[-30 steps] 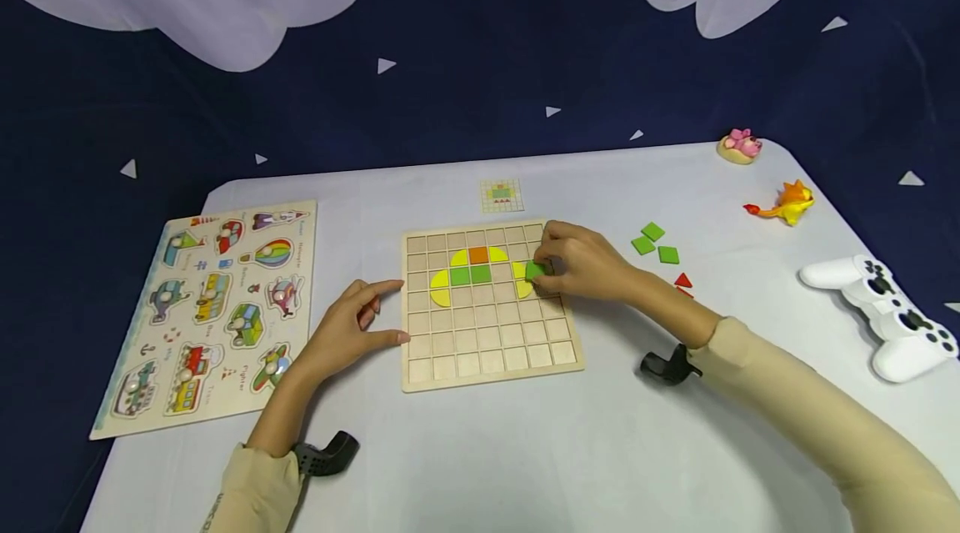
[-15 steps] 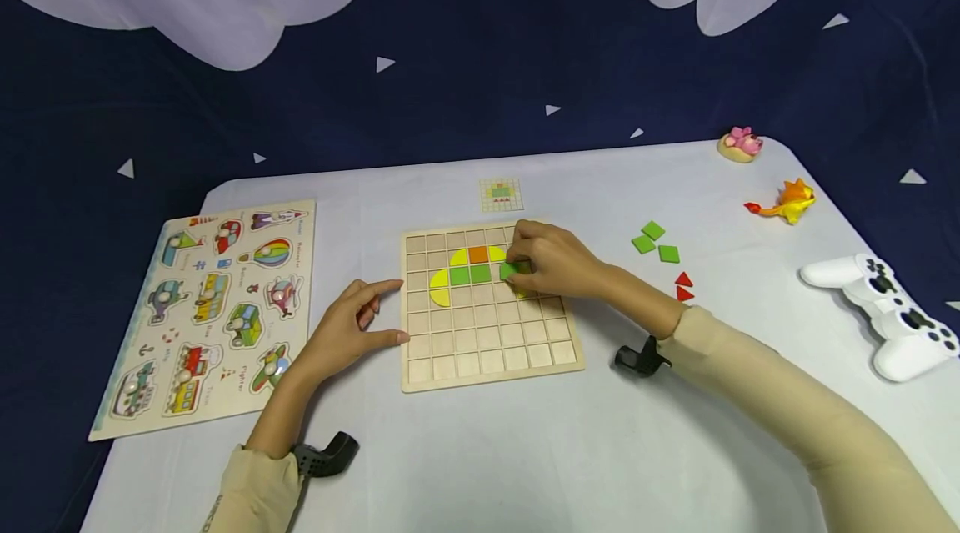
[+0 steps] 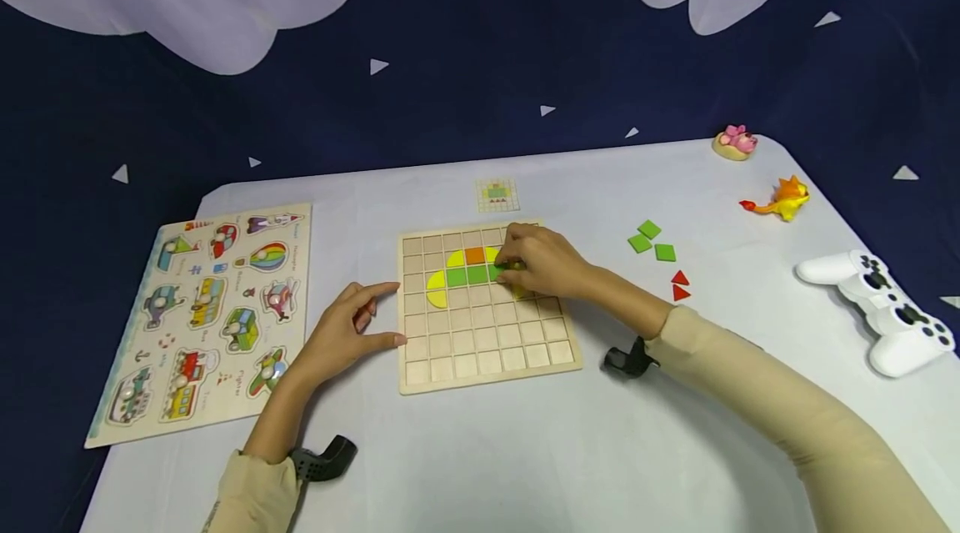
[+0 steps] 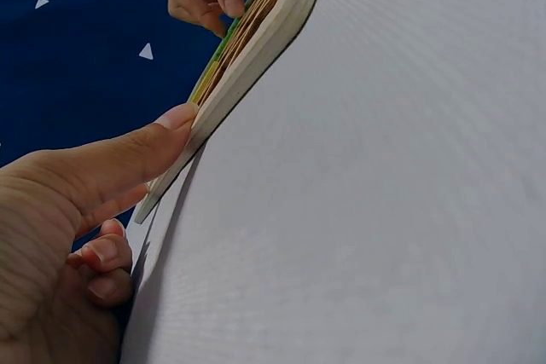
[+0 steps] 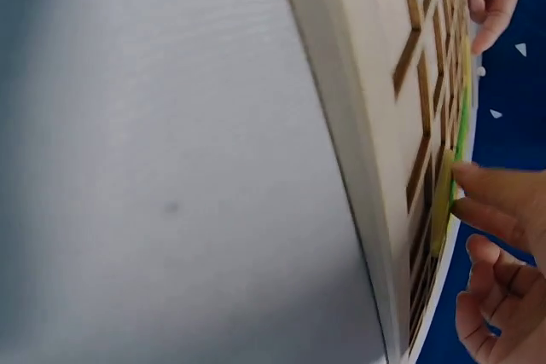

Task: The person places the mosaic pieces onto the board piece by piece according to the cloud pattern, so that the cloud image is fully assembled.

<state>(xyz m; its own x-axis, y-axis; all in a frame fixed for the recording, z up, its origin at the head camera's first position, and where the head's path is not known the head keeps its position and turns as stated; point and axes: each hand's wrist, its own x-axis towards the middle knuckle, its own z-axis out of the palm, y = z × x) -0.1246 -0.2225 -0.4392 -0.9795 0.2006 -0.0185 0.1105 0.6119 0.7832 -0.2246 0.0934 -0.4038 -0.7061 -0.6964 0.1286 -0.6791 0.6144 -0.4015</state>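
A wooden grid board [image 3: 476, 341] lies in front of me, with shallow square cells. My left hand [image 3: 347, 331] touches its left edge with thumb and index finger spread apart; the thumb [image 4: 162, 130] presses the rim in the left wrist view. Over the upper right cells, my right hand [image 3: 547, 262] pinches a green square tile [image 3: 493, 274], low against the board. Two green squares [image 3: 467, 276] sit just left of it, beneath an orange square [image 3: 475, 255]. Yellow curved pieces [image 3: 437, 290] flank them, and the right-hand ones are partly hidden by my fingers.
Several loose tiles lie right of the board: green squares [image 3: 664, 253] and red triangles [image 3: 680, 293]. A small pattern card [image 3: 497, 195] lies behind it. A vehicle puzzle board [image 3: 202, 324] is at left, a white game controller [image 3: 873, 312] and two toy figures [image 3: 787, 199] at right.
My right hand has moved left over the board with the green square, bringing it beside the other two. My left hand stays at the board's left edge.
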